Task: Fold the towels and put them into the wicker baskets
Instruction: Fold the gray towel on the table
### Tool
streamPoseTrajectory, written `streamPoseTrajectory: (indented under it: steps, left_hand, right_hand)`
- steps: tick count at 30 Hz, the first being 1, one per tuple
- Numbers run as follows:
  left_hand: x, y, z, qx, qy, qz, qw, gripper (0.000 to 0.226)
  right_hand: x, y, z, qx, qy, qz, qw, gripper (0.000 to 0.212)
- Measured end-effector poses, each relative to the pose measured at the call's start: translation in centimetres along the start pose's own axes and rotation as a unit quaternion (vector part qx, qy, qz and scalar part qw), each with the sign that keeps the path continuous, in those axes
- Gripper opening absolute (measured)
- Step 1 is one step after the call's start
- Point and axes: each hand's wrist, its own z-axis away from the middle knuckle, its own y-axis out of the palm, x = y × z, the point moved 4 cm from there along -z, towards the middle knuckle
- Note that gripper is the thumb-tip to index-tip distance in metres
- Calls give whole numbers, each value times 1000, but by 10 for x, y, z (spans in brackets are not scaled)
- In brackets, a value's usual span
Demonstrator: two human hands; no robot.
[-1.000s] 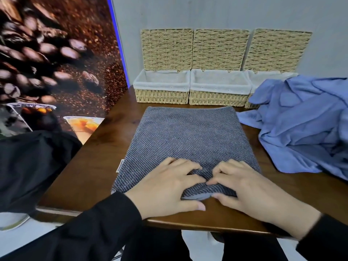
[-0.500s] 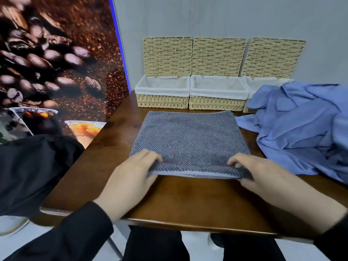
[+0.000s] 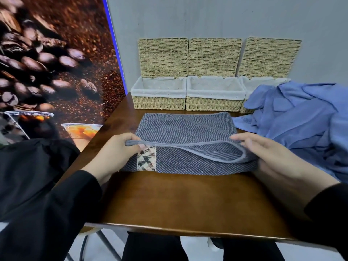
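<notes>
1. Head view: the grey striped towel (image 3: 185,146) lies mid-table, long axis from 9 to 3 o'clock.
2. Its near hem is pinched by the left hand (image 3: 117,153) and right hand (image 3: 263,153), equally near.
3. The open wicker baskets (image 3: 213,96) stand at 12 o'clock.

a dark brown wooden table (image 3: 178,200) with a glossy top. on it a grey striped towel (image 3: 188,129) lies near the middle, its near edge lifted. along the far edge stand three wicker baskets (image 3: 159,102) with white liners, lids up. a heap of blue cloth (image 3: 301,119) covers the right side.
</notes>
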Motion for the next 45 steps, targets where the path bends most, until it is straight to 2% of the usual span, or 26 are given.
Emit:
streamPoseTrajectory:
  steps: [1, 2, 4, 6, 7, 8, 10, 11, 12, 14, 15, 16, 19, 21, 23, 24, 27, 28, 30, 34, 36, 38, 40, 41, 43, 45]
  left_hand:
    - [3, 1, -3, 0, -8, 9, 1000, 9]
    - [4, 2, -6, -3, -13, 12, 1000, 9]
    - [4, 1, -8, -13, -15, 3, 1000, 8]
    - [5, 1, -9, -21, -16, 0, 1000, 7]
    - [7, 2, -10, -24, -18, 4, 1000, 6]
    - [9, 3, -9, -26, -21, 10, 999, 5]
    - [13, 4, -10, -30, -25, 22, 999, 4]
    - [14, 4, -10, -33, -25, 26, 999, 4]
    - [14, 4, -11, -34, -23, 27, 999, 4]
    - [14, 5, -12, -36, -24, 26, 999, 4]
    - [14, 5, -13, -37, -26, 24, 999, 5]
    - [15, 5, -13, -38, -27, 22, 999, 5]
    - [15, 6, -13, -37, -27, 19, 999, 5]
    - [15, 6, -13, -35, -27, 20, 999, 5]
    - [15, 5, -14, -32, -29, 22, 999, 5]
    - [16, 5, -15, -32, -30, 21, 999, 5]
    - [16, 5, -15, -28, -27, 20, 999, 5]
    - [16, 5, -15, -27, -26, 27, 999, 4]
    - [15, 6, -15, -22, -21, 31, 999, 4]
    - [19, 6, -21, -14, -23, -5, 1000, 9]
    - [21, 6, -24, -9, -32, -53, 998, 13]
    - [16, 2, -22, -47, 9, -188, 981, 22]
    - [0, 3, -12, -120, 120, -294, 941, 30]
    - [-12, 8, -3, -129, 187, -297, 927, 31]
    - [-31, 27, 12, -45, 284, -288, 914, 42]
    - [-35, 54, 23, 83, 304, -333, 889, 63]
  right_hand:
    - [0, 0, 0, 23, -3, 52, 998, 68]
    - [0, 1, -2, 35, -8, 132, 991, 74]
    - [1, -2, -6, 4, -21, 239, 971, 58]
    - [3, -2, -5, -18, -43, 203, 978, 40]
    - [3, 0, -3, 3, -46, 180, 983, 47]
    - [4, 4, 1, 43, -50, 175, 982, 63]
    - [-1, 8, 3, 102, -46, 234, 966, 92]
    - [-4, 7, 2, 98, -50, 269, 957, 97]
    - [-5, 6, 0, 76, -62, 296, 950, 94]
    - [1, 4, -2, 18, -105, 320, 941, 74]
    - [5, 5, -1, 15, -131, 325, 936, 64]
    - [9, 6, 1, 37, -147, 331, 931, 59]
    - [8, 8, 5, 125, -115, 403, 899, 69]
    - [7, 4, 2, 93, -156, 463, 868, 54]
    - [5, -1, -2, 28, -198, 465, 862, 35]
    - [3, -4, -3, -4, -197, 452, 870, 30]
    - [0, -17, -5, -88, -116, 327, 934, 10]
    - [-2, -21, -7, -106, -90, 301, 943, 11]
    - [-7, -27, -13, -120, -43, 324, 937, 15]
    - [-17, -25, -19, -124, 23, 424, 897, 17]
    - [-16, -23, -18, -150, 2, 486, 861, 27]
    - [-9, -13, -11, -169, -109, 557, 806, 37]
    - [-1, 6, -2, -141, -215, 549, 795, 38]
    - [1, 15, 1, -110, -241, 538, 800, 40]
    - [-2, 35, 2, -16, -232, 541, 808, 54]
    - [-15, 48, -2, 81, -185, 581, 789, 70]
